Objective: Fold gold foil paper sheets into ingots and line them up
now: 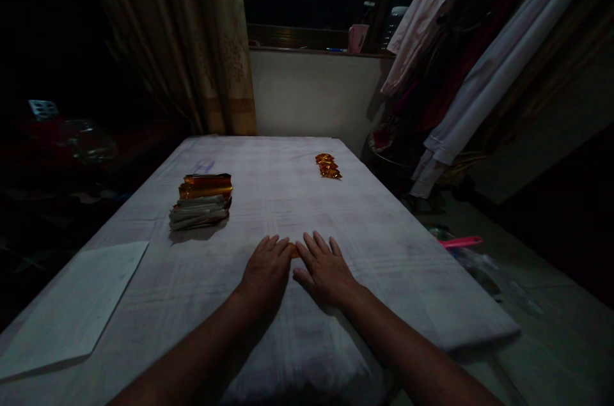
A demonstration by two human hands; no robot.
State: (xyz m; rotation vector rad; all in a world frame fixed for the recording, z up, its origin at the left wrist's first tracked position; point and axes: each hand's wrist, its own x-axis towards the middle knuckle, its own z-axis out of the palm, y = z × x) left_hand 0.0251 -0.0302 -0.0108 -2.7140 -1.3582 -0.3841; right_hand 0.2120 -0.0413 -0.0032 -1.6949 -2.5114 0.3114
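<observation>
Head view, dim light. Two hands over one cloth-covered tabletop (268,169), both palm down, near its close edge. One small gold piece (294,251) lies between them, only its middle part showing. Left hand (265,270): fingers straightened and laid close together, the index side touching the piece's left end; thumb hidden. Right hand (329,273): fingers stretched out and fanned with narrow gaps, index tip at the piece's right end, thumb set apart toward the left hand. Neither hand is curled round anything; whether fingertips cover more of the piece, cannot tell. One stack of foil sheets (206,188) to the left, gold at the far side, grey at the near side; sheets overlap too closely to count. One short row of folded gold pieces (329,167) at far right, several overlapping, exact number unclear. One white sheet (79,304) at the left edge. Beyond: one pink mug (357,39) on the window ledge, one patterned curtain (225,73) at left.
</observation>
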